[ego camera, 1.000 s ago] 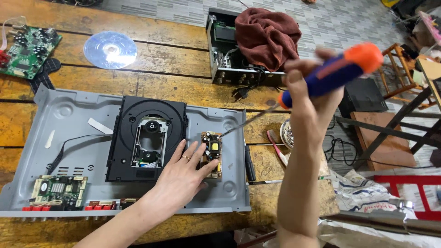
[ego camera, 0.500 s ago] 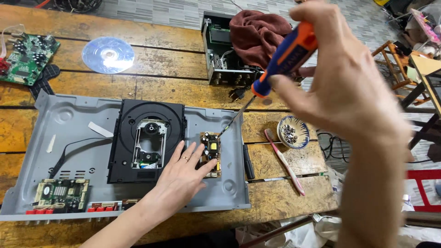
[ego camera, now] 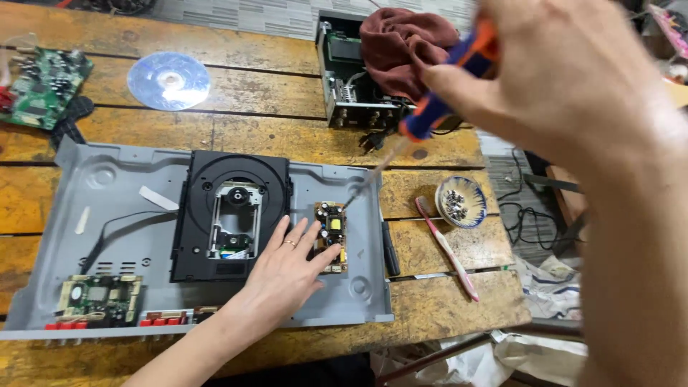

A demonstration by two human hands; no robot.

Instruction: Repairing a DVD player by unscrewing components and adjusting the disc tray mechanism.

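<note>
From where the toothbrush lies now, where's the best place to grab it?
Take the pink toothbrush by the middle of its handle, coming from above with fingers across its width. It lies flat on the wooden table, and that stretch is clear of the small bowl of screws near its head.

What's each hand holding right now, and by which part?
The right hand grips a screwdriver by its orange-and-blue handle. The left hand holds nothing; it rests flat on the small circuit board.

L hand (ego camera: 287, 269) on small PCB (ego camera: 331, 226); R hand (ego camera: 566, 79) holds screwdriver (ego camera: 430, 115).
</note>
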